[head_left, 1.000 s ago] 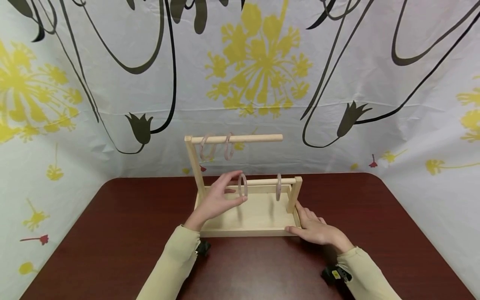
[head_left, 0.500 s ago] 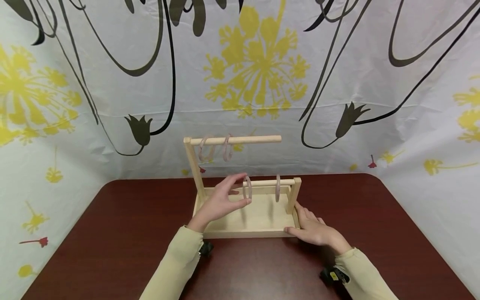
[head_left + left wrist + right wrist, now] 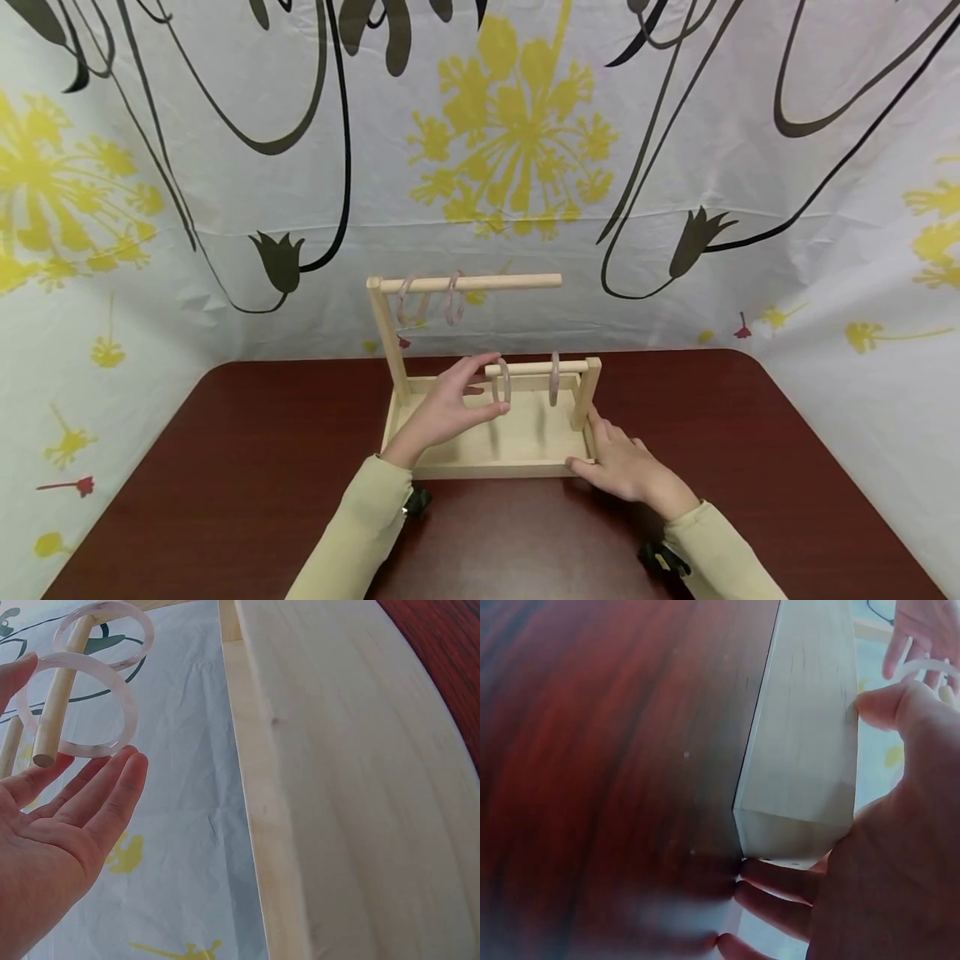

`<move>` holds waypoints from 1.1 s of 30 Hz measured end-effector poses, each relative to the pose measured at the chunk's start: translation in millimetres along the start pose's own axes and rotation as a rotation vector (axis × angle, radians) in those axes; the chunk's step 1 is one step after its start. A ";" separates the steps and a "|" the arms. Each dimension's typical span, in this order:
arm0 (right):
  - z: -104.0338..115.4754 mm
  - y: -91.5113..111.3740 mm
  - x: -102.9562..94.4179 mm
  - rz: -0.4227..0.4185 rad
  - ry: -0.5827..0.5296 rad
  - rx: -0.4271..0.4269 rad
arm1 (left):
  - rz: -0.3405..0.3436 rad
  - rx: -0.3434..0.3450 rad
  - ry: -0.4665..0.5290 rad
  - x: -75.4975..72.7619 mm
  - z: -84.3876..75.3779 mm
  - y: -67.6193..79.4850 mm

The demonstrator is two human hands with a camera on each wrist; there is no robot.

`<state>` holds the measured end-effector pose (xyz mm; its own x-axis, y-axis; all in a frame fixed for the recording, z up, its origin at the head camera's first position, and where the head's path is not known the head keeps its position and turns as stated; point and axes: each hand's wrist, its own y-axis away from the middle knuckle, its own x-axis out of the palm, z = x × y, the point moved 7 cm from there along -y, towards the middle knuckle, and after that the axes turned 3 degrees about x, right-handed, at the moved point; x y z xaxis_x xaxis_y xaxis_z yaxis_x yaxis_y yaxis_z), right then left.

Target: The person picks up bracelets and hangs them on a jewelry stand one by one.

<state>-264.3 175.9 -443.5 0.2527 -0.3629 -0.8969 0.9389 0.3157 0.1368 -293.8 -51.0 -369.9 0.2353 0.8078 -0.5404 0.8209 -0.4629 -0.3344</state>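
Observation:
My left hand (image 3: 448,410) pinches a pale pink bangle (image 3: 507,385) between thumb and fingertips. In the left wrist view, that bangle (image 3: 129,712) encircles the lower rod (image 3: 52,724) close to its free end. A second bangle (image 3: 554,380) hangs farther along this rod, near the right post of the wooden jewelry stand (image 3: 495,472). With my right hand (image 3: 628,468) I grip the front right corner of the stand's tray; the thumb lies at the front wall and the fingers are along the right side.
Two more bangles, one left (image 3: 402,302) and one right (image 3: 454,300), hang from the taller upper rod (image 3: 517,282). The stand rests on a dark red-brown table (image 3: 225,467). Behind it hangs a white sheet (image 3: 375,183) with flower prints.
My left hand has moved right with the bangle, bringing it over the lower rod's free end. The right hand keeps its place at the tray corner.

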 end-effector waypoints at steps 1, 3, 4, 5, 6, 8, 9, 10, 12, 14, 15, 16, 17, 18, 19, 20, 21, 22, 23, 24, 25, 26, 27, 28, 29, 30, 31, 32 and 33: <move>1.5 0.6 -0.2 -0.004 0.008 0.004 | -0.004 -0.002 0.002 -0.1 -0.1 0.1; 5.4 2.2 -1.3 -0.017 0.013 0.008 | -0.010 0.002 0.008 0.0 0.2 0.0; 6.6 2.7 -1.3 -0.021 0.019 0.012 | -0.012 0.004 0.011 0.2 0.7 -0.2; 7.4 3.1 -1.4 -0.021 0.017 0.018 | -0.013 0.004 0.014 0.4 1.0 -0.3; 8.4 3.7 -2.0 -0.026 0.015 0.021 | -0.013 0.005 0.018 0.9 1.4 -0.4; 8.7 4.2 -2.1 -0.031 0.002 0.026 | -0.011 0.002 0.026 1.8 1.9 -0.2; 8.2 4.4 -1.9 -0.032 -0.005 0.027 | -0.011 -0.001 0.029 2.3 2.2 0.0; 7.9 4.9 -1.7 -0.031 -0.014 0.026 | -0.011 -0.004 0.033 2.7 2.3 0.3; 7.1 6.6 -1.4 -0.027 -0.032 0.016 | -0.014 -0.007 0.044 3.3 2.5 0.9; 5.0 8.6 -0.9 -0.017 -0.050 0.007 | -0.017 -0.009 0.052 4.0 3.1 1.3; 3.6 9.6 -0.8 -0.010 -0.061 0.004 | -0.019 -0.007 0.054 4.4 3.1 1.4; 2.3 10.8 -1.1 -0.004 -0.073 0.000 | -0.020 -0.007 0.054 4.8 3.3 1.4; 1.0 11.7 -1.3 0.002 -0.087 -0.006 | -0.019 -0.010 0.053 5.4 3.9 1.3; -0.4 12.4 -1.5 0.009 -0.099 -0.011 | -0.018 -0.012 0.058 6.1 4.4 1.1; -1.9 12.8 -1.3 0.017 -0.111 -0.015 | -0.016 -0.015 0.061 6.7 4.8 1.0; -2.8 13.1 -1.0 0.027 -0.122 -0.020 | -0.015 -0.020 0.065 7.2 5.2 0.8; -3.5 13.4 -0.8 0.036 -0.129 -0.026 | -0.015 -0.025 0.070 7.7 5.5 0.6; -3.9 13.7 -0.4 0.046 -0.131 -0.030 | -0.014 -0.032 0.074 8.2 5.9 0.3; -4.3 13.9 0.2 0.057 -0.132 -0.031 | -0.013 -0.033 0.076 8.6 5.9 0.0; -4.7 14.1 0.8 0.067 -0.131 -0.029 | -0.013 -0.032 0.077 8.7 5.4 -0.4; -4.8 14.3 1.1 0.074 -0.130 -0.026 | -0.015 -0.033 0.072 8.6 5.0 -0.7; -4.7 14.6 1.0 0.078 -0.130 -0.023 | -0.017 -0.030 0.068 8.5 4.5 -1.1; -4.4 14.9 0.8 0.079 -0.127 -0.022 | -0.018 -0.029 0.063 8.4 4.1 -1.5; -4.2 15.0 0.6 0.080 -0.125 -0.018 | -0.019 -0.027 0.054 8.2 3.7 -2.0; -3.9 15.1 0.2 0.080 -0.123 -0.016 | -0.020 -0.024 0.049 7.9 3.0 -2.3; -3.5 15.0 -0.2 0.078 -0.121 -0.016 | -0.020 -0.028 0.045 7.5 2.8 -2.7; -3.0 15.1 -0.5 0.078 -0.119 -0.017 | -0.020 -0.029 0.039 7.3 2.7 -3.0; -2.5 15.1 -0.8 0.077 -0.115 -0.017 | -0.019 -0.030 0.033 7.1 2.7 -3.4; -2.1 15.0 -1.1 0.076 -0.112 -0.018 | -0.017 -0.032 0.023 6.9 2.6 -3.7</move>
<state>-251.0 183.0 -441.3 0.3487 -0.4326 -0.8314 0.9120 0.3611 0.1946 -296.6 -44.7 -374.3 0.2323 0.8239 -0.5169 0.8410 -0.4371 -0.3187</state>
